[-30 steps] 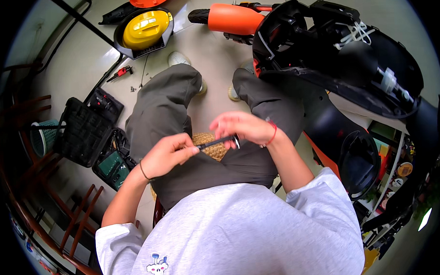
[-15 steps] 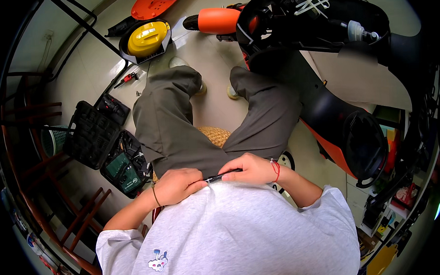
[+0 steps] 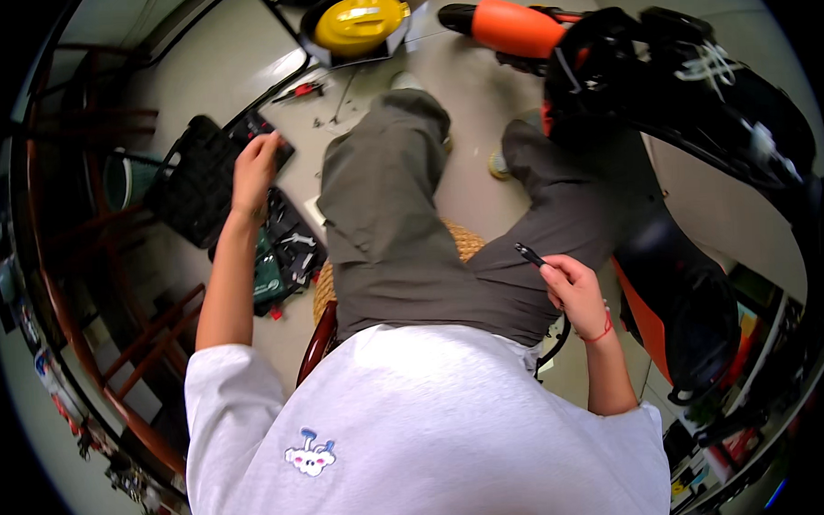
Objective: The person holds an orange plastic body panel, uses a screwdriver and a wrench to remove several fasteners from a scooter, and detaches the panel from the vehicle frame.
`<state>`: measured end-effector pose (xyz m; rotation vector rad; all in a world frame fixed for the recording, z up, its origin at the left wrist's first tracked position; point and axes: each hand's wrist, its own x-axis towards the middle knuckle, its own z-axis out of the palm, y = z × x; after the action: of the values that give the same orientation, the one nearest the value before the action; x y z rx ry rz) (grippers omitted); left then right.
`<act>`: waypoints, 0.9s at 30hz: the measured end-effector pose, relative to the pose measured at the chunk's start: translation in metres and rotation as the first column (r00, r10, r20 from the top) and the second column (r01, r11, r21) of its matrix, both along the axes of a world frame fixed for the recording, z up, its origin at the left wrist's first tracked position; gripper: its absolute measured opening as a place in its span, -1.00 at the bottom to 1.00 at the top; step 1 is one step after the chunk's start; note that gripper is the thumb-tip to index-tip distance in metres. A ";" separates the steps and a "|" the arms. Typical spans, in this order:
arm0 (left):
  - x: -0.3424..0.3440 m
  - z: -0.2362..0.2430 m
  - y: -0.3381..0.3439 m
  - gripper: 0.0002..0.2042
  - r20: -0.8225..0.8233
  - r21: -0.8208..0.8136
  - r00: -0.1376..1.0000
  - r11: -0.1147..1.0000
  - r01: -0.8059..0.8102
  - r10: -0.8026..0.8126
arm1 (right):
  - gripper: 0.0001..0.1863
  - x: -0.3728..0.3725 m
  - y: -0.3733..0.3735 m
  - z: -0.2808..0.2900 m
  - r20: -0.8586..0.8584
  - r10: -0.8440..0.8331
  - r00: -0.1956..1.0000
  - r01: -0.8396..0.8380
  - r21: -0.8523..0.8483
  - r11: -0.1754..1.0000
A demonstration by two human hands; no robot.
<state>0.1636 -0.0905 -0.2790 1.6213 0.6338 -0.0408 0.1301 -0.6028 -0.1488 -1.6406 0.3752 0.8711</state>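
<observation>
My left hand [image 3: 254,172] is raised out to the left, fingers bent together above the black tool case [image 3: 191,179]; I cannot make out anything in them. My right hand [image 3: 569,288] grips a slim black tool [image 3: 528,252] with a small metal tip, above my right thigh. Beside the open case lie dark tool pieces and a green item [image 3: 269,262]. A red-and-black tool [image 3: 304,91] and several small parts lie on the floor beyond.
An orange-and-black scooter [image 3: 513,27] with loose white cables fills the right side. A yellow helmet [image 3: 354,25] sits in a black shell at the top. Dark wooden chairs [image 3: 135,376] and a green basket [image 3: 123,181] stand at left. A woven seat [image 3: 461,238] shows beneath me.
My hands have come apart from the waist: the left moved up and out to the left, the right moved right, keeping the black tool. The view has shifted.
</observation>
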 end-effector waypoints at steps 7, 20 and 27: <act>-0.015 -0.252 0.035 -0.77 -0.537 0.110 0.798 0.960 -0.255 0.274 | -0.75 -0.010 -0.037 -0.001 -0.075 -0.237 0.969 0.222 -0.175 0.959; 0.022 -0.383 0.014 -0.81 -0.771 0.425 0.542 0.904 0.047 0.334 | -0.78 -0.007 -0.038 -0.024 -0.356 -0.491 0.795 0.369 -0.357 0.858; 0.033 -0.420 0.033 -0.76 -0.783 0.363 0.601 0.903 0.229 0.162 | -0.79 0.003 -0.029 -0.017 -0.311 -0.527 0.791 0.386 -0.413 0.825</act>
<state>0.1968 -0.0575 -0.6993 2.0292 1.3939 -0.7640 0.1335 -0.6313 -0.1659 -1.5440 1.2346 0.7937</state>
